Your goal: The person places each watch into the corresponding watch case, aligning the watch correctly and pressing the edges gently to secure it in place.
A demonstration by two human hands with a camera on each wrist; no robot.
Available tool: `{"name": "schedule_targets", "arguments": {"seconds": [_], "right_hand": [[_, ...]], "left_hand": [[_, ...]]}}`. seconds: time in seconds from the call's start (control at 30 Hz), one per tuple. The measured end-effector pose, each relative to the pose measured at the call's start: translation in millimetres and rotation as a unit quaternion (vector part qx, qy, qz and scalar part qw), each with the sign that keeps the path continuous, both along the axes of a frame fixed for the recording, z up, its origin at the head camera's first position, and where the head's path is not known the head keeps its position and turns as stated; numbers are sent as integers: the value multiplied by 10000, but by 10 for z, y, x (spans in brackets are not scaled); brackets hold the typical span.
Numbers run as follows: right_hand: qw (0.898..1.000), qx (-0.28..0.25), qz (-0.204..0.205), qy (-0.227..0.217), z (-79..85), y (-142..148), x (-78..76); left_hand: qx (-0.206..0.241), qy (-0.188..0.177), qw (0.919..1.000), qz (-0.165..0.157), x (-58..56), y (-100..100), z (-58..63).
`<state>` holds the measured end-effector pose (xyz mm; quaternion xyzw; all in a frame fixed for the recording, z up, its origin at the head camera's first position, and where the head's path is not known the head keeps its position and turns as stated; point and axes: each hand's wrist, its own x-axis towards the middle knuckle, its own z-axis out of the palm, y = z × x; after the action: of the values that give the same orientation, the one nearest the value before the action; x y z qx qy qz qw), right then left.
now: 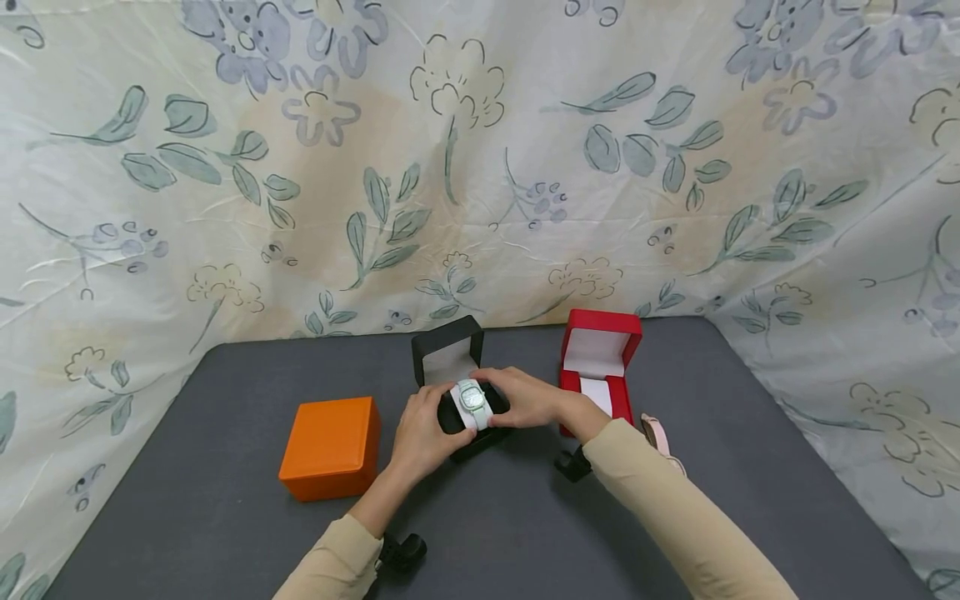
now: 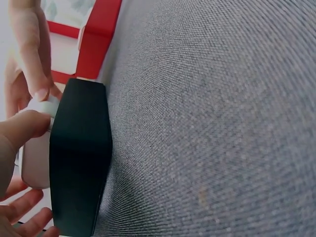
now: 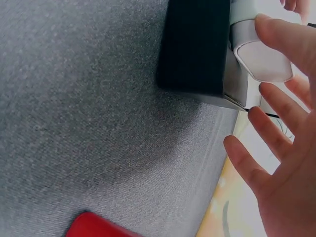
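A pale wristwatch (image 1: 472,397) is wrapped around a white watch cushion (image 3: 264,61), right over the opening of a black watch box (image 1: 447,337). The box's lid is raised at the back. From the left, my left hand (image 1: 423,433) holds the cushion, thumb at the strap's near part. My right hand (image 1: 528,398) grips it from the other side, its thumb against the strap. In the right wrist view the remaining right fingers (image 3: 274,133) spread out beside the box. The black box's front wall (image 2: 81,143) hides the cushion's lower part in the left wrist view.
An orange box (image 1: 330,446) sits closed to the left. Behind my right forearm, a red watch box (image 1: 602,333) stands open with a white cushion inside. A pink-strapped watch (image 1: 656,434) lies near my right sleeve. Floral cloth (image 1: 465,208) hangs behind the grey table (image 1: 225,467).
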<state>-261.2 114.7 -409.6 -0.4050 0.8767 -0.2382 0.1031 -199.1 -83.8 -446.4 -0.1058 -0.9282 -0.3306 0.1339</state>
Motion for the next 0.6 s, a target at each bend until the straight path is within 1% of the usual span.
{"name": "schedule_targets", "arguments": {"seconds": [0.13,0.2,0.47,0.6], "right_hand": [[10000,-14,67,53,-11,-27,-16],[10000,48,31,34,-10,-30,-17],[9988,399,-241,-153,16,-36,-9],[9973,670,-279,-56,25,-48,-9]], "left_hand": [[-102,26,9999,41,-2,-9,-5],[-140,33,9999,59,-3,-9,-5],[-269,-48,9995,168,-5,-2,-4],[-435,-86,9988,216,-5,3,-11]]}}
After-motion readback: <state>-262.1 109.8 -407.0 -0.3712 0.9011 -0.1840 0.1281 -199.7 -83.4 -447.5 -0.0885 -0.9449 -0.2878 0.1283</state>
